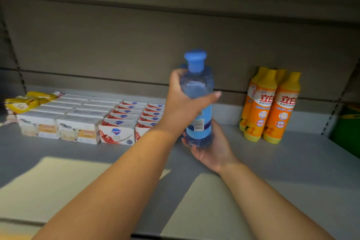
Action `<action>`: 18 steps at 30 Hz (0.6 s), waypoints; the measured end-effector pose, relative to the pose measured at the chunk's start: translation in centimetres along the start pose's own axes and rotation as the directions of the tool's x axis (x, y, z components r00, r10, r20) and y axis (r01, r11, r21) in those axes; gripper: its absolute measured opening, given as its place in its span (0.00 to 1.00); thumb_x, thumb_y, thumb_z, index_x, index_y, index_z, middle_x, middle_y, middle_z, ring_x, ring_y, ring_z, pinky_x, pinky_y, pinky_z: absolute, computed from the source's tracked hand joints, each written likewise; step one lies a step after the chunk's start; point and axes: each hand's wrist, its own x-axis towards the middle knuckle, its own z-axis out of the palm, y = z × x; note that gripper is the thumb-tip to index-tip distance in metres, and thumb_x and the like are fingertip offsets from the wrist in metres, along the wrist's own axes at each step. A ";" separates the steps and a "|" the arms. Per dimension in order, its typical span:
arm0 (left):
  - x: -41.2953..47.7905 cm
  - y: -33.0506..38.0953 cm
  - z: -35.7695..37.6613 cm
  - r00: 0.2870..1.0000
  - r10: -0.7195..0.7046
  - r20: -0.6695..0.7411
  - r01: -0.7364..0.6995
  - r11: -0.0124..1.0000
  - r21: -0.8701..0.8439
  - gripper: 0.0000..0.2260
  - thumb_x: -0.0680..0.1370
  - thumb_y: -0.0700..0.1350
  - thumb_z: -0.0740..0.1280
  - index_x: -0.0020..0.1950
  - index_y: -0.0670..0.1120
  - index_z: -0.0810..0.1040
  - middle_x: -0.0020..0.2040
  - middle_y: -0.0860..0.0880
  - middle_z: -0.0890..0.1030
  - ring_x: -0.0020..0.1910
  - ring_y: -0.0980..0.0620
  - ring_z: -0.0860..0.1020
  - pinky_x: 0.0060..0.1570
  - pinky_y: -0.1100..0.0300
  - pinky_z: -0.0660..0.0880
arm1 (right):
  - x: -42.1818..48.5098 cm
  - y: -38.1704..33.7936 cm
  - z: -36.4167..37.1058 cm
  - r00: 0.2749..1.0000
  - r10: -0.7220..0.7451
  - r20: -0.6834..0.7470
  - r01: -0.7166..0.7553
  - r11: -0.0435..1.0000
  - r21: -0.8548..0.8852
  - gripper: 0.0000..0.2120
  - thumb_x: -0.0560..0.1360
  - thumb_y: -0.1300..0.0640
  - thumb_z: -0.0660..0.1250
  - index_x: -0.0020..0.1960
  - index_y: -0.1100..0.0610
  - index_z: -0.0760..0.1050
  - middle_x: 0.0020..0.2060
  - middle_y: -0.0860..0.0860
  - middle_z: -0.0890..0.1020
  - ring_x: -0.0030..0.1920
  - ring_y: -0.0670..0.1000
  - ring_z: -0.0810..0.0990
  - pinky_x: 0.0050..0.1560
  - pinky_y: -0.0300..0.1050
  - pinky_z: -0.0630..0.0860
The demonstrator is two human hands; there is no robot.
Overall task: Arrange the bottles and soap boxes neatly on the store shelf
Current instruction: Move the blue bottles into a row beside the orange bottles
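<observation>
Here the left hand point(181, 103) wraps fingers and thumb round the shoulder of the blue bottle point(196, 87), while the right hand point(212, 150) cups its base from below, fingers curled against it. Held upright above the middle of the shelf point(292, 161), the bottle looks full, so probably weighty, its clear plastic stiff yet smooth and likely slippery; shoulder and base seem the safest holds. Soap boxes point(116, 130) sit left, orange bottles point(270, 107) right
</observation>
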 end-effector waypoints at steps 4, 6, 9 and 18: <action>4.0 1.6 0.9 0.970 -0.187 0.158 0.186 0.982 0.023 0.22 0.67 0.45 0.77 0.55 0.51 0.70 0.49 0.52 0.81 0.46 0.55 0.82 0.44 0.60 0.78 | -1.0 -0.7 0.2 0.963 0.268 0.018 -0.268 0.962 0.055 0.24 0.70 0.40 0.62 0.45 0.62 0.80 0.36 0.58 0.81 0.29 0.57 0.81 0.19 0.39 0.74; 4.9 1.8 1.0 0.927 -0.242 0.285 0.247 0.969 0.018 0.17 0.70 0.41 0.74 0.54 0.51 0.72 0.48 0.50 0.81 0.43 0.54 0.83 0.39 0.60 0.78 | -1.4 -1.2 -0.4 0.897 0.440 0.036 -0.441 0.897 0.009 0.29 0.67 0.38 0.60 0.43 0.64 0.80 0.33 0.60 0.80 0.24 0.54 0.79 0.14 0.35 0.69; 4.8 1.9 1.4 0.880 -0.316 0.356 0.363 0.929 -0.072 0.20 0.71 0.42 0.73 0.61 0.45 0.72 0.46 0.48 0.83 0.40 0.53 0.83 0.38 0.59 0.78 | -1.8 -1.5 -0.6 0.855 0.513 0.074 -0.509 0.858 -0.064 0.30 0.64 0.38 0.59 0.42 0.65 0.80 0.32 0.61 0.80 0.22 0.51 0.78 0.14 0.32 0.67; 2.6 0.1 0.4 0.976 -0.217 -0.018 0.201 0.930 -0.306 0.12 0.72 0.42 0.73 0.52 0.47 0.74 0.39 0.52 0.84 0.38 0.54 0.83 0.38 0.59 0.79 | -1.3 -0.4 0.8 0.987 0.154 0.043 -0.149 0.985 -0.089 0.26 0.73 0.37 0.57 0.42 0.55 0.85 0.37 0.54 0.84 0.33 0.54 0.83 0.32 0.51 0.81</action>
